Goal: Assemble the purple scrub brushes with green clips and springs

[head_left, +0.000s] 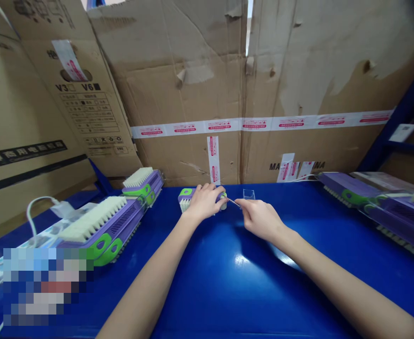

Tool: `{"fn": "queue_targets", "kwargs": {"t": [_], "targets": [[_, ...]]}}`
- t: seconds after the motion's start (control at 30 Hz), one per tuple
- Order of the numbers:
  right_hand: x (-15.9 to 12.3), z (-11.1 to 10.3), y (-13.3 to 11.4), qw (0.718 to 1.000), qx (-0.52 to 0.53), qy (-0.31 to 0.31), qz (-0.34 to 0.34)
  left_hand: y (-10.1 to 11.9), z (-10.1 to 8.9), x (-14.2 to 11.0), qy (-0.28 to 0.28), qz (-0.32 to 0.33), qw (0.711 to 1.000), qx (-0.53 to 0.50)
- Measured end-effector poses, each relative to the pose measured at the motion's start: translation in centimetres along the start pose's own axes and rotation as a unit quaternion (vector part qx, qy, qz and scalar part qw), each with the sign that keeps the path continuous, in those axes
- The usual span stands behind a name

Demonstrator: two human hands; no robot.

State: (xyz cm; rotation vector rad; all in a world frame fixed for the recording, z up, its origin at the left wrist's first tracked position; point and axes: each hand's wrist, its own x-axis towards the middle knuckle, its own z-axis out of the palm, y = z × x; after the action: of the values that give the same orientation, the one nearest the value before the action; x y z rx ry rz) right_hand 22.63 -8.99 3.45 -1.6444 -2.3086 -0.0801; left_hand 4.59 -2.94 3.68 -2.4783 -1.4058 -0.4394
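A purple and green brush with pale bristles (185, 205) lies on the blue tabletop (224, 282), near its back edge. My left hand (203, 203) is closed over the brush from above and covers most of its body. In my right hand (263, 219) is a thin metal tool (233, 203), its handle hidden by the fingers. The tool's tip meets the brush's right end, close to my left fingers. Just behind my right hand stands a small clear plastic box (248, 193); what it contains, if anything, is too small to tell.
Purple and green brushes (118, 226) lie bristles-up at the left, with another pair (143, 186) behind. More brushes (401, 216) lie along the right. A white cable with a plug (62, 208) is at the left. Cardboard panels (192, 94) wall the back and left; a blue post (397, 110) stands right.
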Motion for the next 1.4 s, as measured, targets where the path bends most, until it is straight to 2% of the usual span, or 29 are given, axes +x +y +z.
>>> {"fn": "queue_targets", "kwargs": {"t": [0.13, 0.33, 0.67, 0.83, 1.03, 1.17, 1.3, 1.4], "targets": [[0.3, -0.7, -0.9, 1.0, -0.005, -0.008, 0.026, 0.1, 0.0, 0.0, -0.003, 0.002, 1.0, -0.002], [0.4, -1.1, -1.3, 0.999, -0.024, -0.028, 0.032, 0.3, -0.1, 0.1, -0.009, -0.004, 1.0, -0.013], [-0.4, 2.0, -1.8, 0.997, -0.054, -0.05, 0.022, 0.1, 0.2, 0.0, 0.003, -0.033, 0.999, -0.001], [-0.4, 2.0, -1.5, 0.999, -0.042, -0.031, -0.003, 0.1, 0.1, 0.0, 0.006, -0.039, 0.999, -0.001], [-0.2, 1.2, 0.1, 0.999, -0.02, 0.019, -0.029, 0.2, 0.0, 0.1, 0.011, -0.044, 0.999, -0.004], [0.2, 1.0, 1.2, 0.999, -0.011, 0.052, 0.0, 0.4, -0.1, 0.3, 0.017, -0.054, 0.998, -0.004], [0.6, 1.1, 2.3, 0.996, -0.004, 0.081, 0.036, 0.7, 0.0, 0.6, 0.008, -0.096, 0.995, -0.02], [0.8, 1.1, 3.0, 0.991, 0.038, 0.1, 0.084, 0.8, 0.1, 0.9, 0.011, -0.122, 0.991, -0.046]]}}
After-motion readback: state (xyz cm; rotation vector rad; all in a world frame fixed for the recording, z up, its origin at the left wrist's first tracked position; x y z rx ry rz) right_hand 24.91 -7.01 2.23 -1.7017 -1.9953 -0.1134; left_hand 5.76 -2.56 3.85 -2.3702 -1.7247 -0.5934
